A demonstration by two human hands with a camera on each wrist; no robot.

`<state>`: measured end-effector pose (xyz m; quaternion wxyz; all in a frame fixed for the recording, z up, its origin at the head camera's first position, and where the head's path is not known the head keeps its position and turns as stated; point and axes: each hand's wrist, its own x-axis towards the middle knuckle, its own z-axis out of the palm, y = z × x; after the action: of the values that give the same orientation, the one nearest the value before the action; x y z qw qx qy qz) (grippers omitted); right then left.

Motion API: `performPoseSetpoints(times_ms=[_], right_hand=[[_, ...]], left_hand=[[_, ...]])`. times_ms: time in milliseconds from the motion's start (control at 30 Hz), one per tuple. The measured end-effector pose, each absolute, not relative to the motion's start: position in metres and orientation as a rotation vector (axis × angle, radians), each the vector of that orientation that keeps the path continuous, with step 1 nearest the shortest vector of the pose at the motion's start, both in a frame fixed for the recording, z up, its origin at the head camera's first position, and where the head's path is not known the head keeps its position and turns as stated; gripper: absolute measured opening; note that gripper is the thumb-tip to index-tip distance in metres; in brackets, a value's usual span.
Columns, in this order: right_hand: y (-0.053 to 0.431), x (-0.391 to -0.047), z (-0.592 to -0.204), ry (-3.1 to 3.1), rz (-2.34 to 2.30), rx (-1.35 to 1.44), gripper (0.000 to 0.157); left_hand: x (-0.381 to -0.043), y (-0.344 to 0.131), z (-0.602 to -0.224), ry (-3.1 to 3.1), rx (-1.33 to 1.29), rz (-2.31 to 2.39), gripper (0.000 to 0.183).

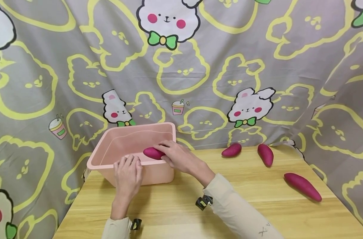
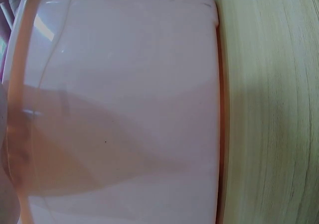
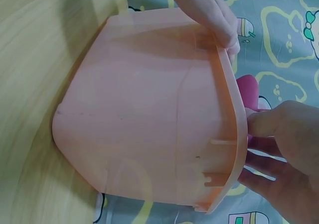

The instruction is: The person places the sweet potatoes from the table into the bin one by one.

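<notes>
A pink plastic bin (image 1: 157, 175) stands at the back left of the table. My left hand (image 1: 128, 174) grips its near rim, fingers hooked over the edge; in the left wrist view the bin's outer wall fills most of the picture. My right hand (image 1: 178, 157) holds a purple sweet potato (image 1: 153, 153) by one end at the bin's near right corner, and it overlaps the inside of the bin. In the right wrist view the sweet potato (image 3: 247, 90) shows just past the rim, partly hidden by the bin, with the right hand (image 3: 284, 154) beside it.
Three more purple sweet potatoes lie on the wooden table (image 1: 169, 212) to the right: one sweet potato (image 1: 231, 150) near the back edge, another sweet potato (image 1: 265, 155) beside it, and a longer sweet potato (image 1: 302, 186) nearer the front. A patterned grey curtain (image 1: 196, 79) hangs behind the table.
</notes>
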<state>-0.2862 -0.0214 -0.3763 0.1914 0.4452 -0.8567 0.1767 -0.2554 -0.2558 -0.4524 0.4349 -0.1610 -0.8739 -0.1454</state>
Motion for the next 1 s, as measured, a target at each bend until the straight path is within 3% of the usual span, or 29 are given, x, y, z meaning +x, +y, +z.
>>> performPoseSetpoints(times_ms=[433, 1000], right_hand=[[-0.021, -0.288, -0.376, -2.473, 0.506, 1.278, 0.041], [-0.013, -0.29, -0.392, -2.265, 0.632, 1.264, 0.023]], left_hand=[[-0.257, -0.257, -0.453, -2.158, -0.407, -0.371, 0.033], [-0.255, -0.257, -0.452, -2.18, -0.397, -0.377, 0.036]])
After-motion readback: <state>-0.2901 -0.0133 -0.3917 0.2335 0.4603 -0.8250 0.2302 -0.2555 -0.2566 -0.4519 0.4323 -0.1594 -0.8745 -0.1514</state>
